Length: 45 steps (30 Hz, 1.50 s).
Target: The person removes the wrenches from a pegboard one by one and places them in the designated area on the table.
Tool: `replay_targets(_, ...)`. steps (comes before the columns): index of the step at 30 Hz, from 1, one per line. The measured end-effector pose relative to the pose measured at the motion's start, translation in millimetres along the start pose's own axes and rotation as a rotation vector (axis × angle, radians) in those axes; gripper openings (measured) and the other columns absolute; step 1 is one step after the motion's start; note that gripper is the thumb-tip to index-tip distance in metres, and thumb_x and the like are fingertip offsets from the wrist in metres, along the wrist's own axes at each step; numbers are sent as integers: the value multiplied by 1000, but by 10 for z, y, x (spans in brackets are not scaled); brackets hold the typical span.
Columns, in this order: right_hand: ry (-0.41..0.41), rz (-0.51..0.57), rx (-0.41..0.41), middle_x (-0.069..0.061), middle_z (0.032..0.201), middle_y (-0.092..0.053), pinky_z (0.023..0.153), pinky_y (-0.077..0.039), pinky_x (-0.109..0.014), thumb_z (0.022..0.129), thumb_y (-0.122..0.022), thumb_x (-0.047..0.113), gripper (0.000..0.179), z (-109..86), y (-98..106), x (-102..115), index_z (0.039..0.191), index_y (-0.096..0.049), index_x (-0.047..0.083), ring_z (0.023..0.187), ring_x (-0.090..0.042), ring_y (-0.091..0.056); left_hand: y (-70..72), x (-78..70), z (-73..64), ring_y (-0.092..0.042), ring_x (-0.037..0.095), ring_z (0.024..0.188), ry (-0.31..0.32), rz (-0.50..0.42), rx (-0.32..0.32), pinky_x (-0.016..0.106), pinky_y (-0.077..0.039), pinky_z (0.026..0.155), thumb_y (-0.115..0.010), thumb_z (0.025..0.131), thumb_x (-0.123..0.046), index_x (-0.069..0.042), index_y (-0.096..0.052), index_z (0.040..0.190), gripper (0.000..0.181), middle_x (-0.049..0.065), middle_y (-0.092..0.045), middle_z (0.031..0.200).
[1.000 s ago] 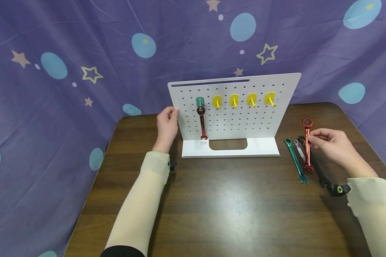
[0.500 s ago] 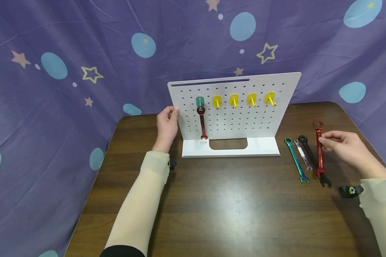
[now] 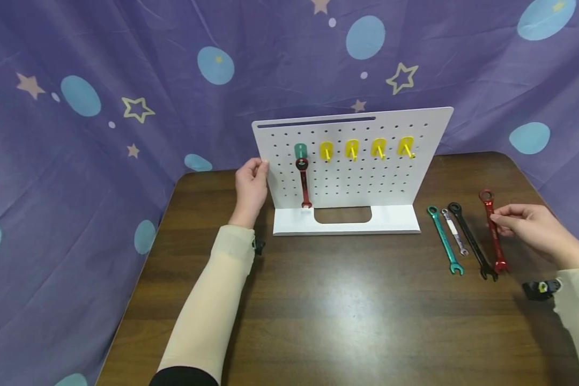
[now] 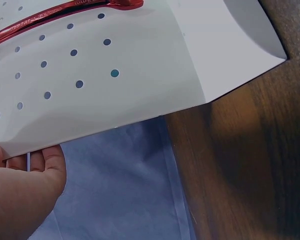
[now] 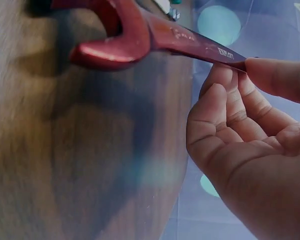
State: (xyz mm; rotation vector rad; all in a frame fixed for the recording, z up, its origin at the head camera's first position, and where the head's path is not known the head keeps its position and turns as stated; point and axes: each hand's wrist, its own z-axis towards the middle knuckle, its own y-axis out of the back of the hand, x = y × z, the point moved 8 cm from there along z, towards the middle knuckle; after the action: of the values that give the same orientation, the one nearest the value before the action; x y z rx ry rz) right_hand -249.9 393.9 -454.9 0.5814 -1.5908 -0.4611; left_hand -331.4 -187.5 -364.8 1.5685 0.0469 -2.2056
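My left hand (image 3: 251,187) pinches the left edge of a white pegboard (image 3: 347,185), thumb in front and fingers behind in the left wrist view. A red combination wrench (image 3: 304,185) hangs from the green hook (image 3: 301,150) at the board's left. With thumb and fingertips my right hand (image 3: 535,228) pinches another red combination wrench (image 5: 180,42) by its shaft, ring end away from me and open end toward me. Just left of it lies a black wrench (image 3: 470,236), then a small silver wrench (image 3: 454,231) and a teal wrench (image 3: 445,241).
Several yellow hooks (image 3: 352,150) line the pegboard to the right of the green one. The board's foot stands on a brown wooden table (image 3: 318,311). Behind it hangs a purple curtain (image 3: 289,64) with stars and blue ovals.
My right hand has carried its red wrench to the right, from over the silver and black wrenches to beside the black one. My left hand stays at the board's edge.
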Motion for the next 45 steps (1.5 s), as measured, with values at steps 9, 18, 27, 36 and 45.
replay_targets(9, -18, 1, 39, 5, 83, -67, 62, -52, -24, 105, -57, 15, 33, 10, 3, -163, 110, -59, -18, 71, -6, -62, -12, -14, 10, -39, 10, 60, -2, 3, 3, 25, -34, 58, -62, 102, -5, 9, -67, 93, 17, 1, -42, 65)
replay_targets(18, -18, -11, 57, 3, 84, -67, 61, -51, -25, 105, -56, 14, 35, 5, -38, -143, 113, -57, -20, 71, -7, -60, -3, -8, 8, -39, 11, 61, 3, 2, 7, 26, -34, 58, -61, 102, -5, 8, -67, 94, 17, 1, -43, 66)
replay_targets(27, -18, -39, 65, -5, 86, -66, 62, -53, -25, 106, -53, 15, 38, 19, -78, -157, 115, -56, -22, 71, -7, -61, -2, -15, 4, -40, 10, 60, 4, -1, 8, 25, -35, 57, -61, 102, -5, 9, -67, 94, 17, 1, -44, 66)
replay_targets(36, -4, -66, 74, 0, 82, -67, 59, -53, -27, 104, -59, 16, 35, 36, -120, -149, 110, -62, -19, 68, -7, -60, 8, -14, 0, -40, 11, 61, -4, 0, 1, 25, -35, 58, -62, 102, -4, 9, -66, 93, 16, 1, -44, 66)
replay_targets(45, -4, -155, 70, -4, 80, -68, 57, -49, -29, 105, -59, 23, 39, 51, -146, -156, 107, -65, -15, 67, -10, -58, 11, -26, -1, -40, 11, 61, -14, 10, 0, 25, -35, 59, -62, 101, -4, 9, -67, 93, 16, 1, -44, 65)
